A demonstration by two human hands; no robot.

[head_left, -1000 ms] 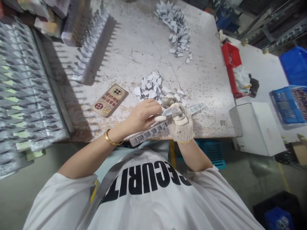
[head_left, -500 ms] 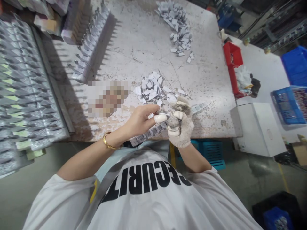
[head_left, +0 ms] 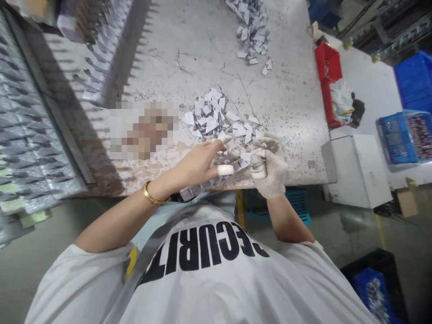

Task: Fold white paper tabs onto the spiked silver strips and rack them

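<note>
My left hand [head_left: 204, 164], bare with white covers on the thumb and a fingertip, is open, its thumb and fingers apart with nothing between them. To its right, my right hand [head_left: 270, 168] wears a dirty white knitted glove with its fingers curled. A small white angular piece [head_left: 245, 157] pokes out at its fingertips; the glove hides the rest of what it grips. Just beyond both hands lies a pile of similar white pieces [head_left: 211, 112]. Below my left hand a grey textured strip [head_left: 191, 192] rests along the table edge, partly covered.
A larger heap of white pieces [head_left: 253, 36] lies farther back. Racks of grey parts [head_left: 33, 130] and a long row of upright parts [head_left: 108, 49] stand left. Rightward are red bins [head_left: 327, 63], a white box [head_left: 357, 171] and a blue basket [head_left: 398, 139].
My hands have come apart: the right moved to the right, and the left thumb and fingers opened. The camera view has shifted slightly.
</note>
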